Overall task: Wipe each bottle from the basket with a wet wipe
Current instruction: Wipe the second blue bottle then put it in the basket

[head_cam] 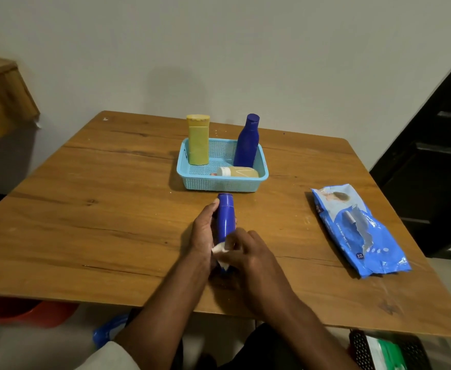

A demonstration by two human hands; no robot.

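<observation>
A small blue bottle (224,217) is held over the table's middle, cap pointing away from me. My left hand (203,233) is wrapped around its left side. My right hand (248,252) presses a white wet wipe (220,249) against the bottle's near end. Behind them sits a light blue basket (220,184). In it stand a yellow bottle (198,140) at the left and a tall blue bottle (247,141) at the right. A small beige bottle with a white cap (239,172) lies on its side along the basket's front.
A blue wet wipe pack (360,231) lies on the wooden table (85,209) at the right. A dark door stands at the far right, a wooden piece at the left wall. Under the table's front edge are a red tub (26,311) and a dark crate (387,351).
</observation>
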